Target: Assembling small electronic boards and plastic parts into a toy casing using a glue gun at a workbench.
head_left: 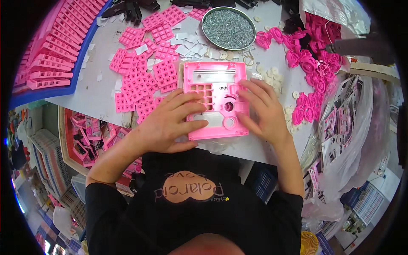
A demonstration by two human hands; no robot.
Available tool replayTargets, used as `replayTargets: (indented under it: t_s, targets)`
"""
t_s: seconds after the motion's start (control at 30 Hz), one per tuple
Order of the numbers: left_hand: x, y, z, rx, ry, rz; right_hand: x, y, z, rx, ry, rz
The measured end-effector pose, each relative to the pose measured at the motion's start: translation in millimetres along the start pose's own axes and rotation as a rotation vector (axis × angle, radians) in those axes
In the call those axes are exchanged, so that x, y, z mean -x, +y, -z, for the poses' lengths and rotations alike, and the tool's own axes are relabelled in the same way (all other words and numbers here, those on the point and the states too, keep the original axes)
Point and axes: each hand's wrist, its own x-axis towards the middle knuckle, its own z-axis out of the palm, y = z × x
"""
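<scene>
A pink plastic casing panel [217, 117] lies in front of me on the table, its inner side up. It has a long slot, a grid of square openings and round holes. My left hand [174, 117] reaches over its left edge, fingers spread across the grid and lower part. At the right edge my right hand [265, 108] grips the panel, with fingertips and thumb on its rim. Left of the panel lies a heap of pink keypad grids [142, 80]. Beyond the panel stands a round tin of small screws [228, 28].
Pink ring-shaped parts [308, 63] and small white discs [274, 80] lie to the right, near plastic-wrapped printed panels [340, 114]. A blue-edged tray [46, 93] of pink casings is at the far left. Below it sits a bin [63, 140] of pink parts.
</scene>
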Motion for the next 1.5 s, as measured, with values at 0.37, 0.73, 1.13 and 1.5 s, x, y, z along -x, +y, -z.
replayTargets:
  t_s: [0.37, 0.73, 1.13, 1.5]
  targets:
    - [-11.5, 26.4, -8.1, -0.209, -0.007, 0.181, -3.2, -10.1, -10.9, 0.058, -0.054, -0.026]
    - [-12.7, 10.0, -7.1, -0.176, -0.124, 0.136, -44.2, 71.8, 2.1, 0.273, 0.088, -0.431]
    - [-6.7, 6.0, -13.4, -0.120, -0.095, 0.140, -25.6, -24.3, 9.9, -0.332, 0.124, -0.383]
    - [-4.7, 3.6, -17.1, -0.108, -0.038, 0.124, -20.4, -33.1, -33.6, -0.007, 0.119, -0.235]
